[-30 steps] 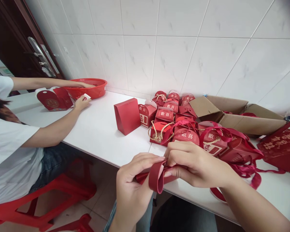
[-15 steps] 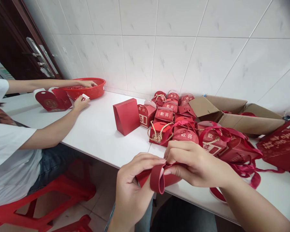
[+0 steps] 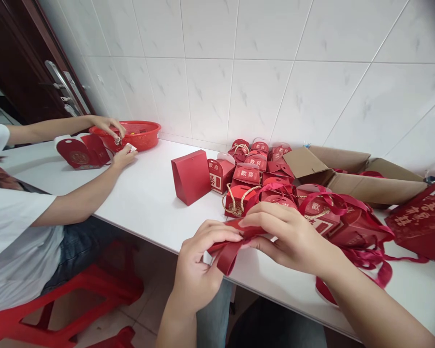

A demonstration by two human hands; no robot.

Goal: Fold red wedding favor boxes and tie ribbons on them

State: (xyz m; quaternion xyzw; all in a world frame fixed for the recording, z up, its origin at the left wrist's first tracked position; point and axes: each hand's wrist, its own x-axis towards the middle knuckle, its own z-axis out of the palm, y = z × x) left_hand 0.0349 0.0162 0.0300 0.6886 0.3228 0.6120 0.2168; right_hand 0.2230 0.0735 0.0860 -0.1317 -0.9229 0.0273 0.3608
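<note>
A red gift box (image 3: 247, 231) is held between my two hands above the table's front edge, its top tilted away from me. From its near side a wide red strap (image 3: 227, 258) bends out in a loop. My left hand (image 3: 198, 263) is closed on the box's left end and the base of the strap. Closed as well, my right hand (image 3: 292, 239) grips the other end, its thumb below and fingers on top. My fingers hide much of the box. Beyond them, a plain red box (image 3: 191, 178) stands upright beside a printed red box (image 3: 221, 174).
Several red boxes (image 3: 248, 174) with cords and ribbons crowd the white table (image 3: 150, 193). An open cardboard box (image 3: 377, 188) and a red gift bag (image 3: 418, 222) are at right. At left, a co-worker's hands (image 3: 110, 128) are near a red basket (image 3: 148, 135).
My hands have lifted and tilted the red box, and the strap loop has moved slightly up and left. The co-worker's far hand has come out of the basket holding something small.
</note>
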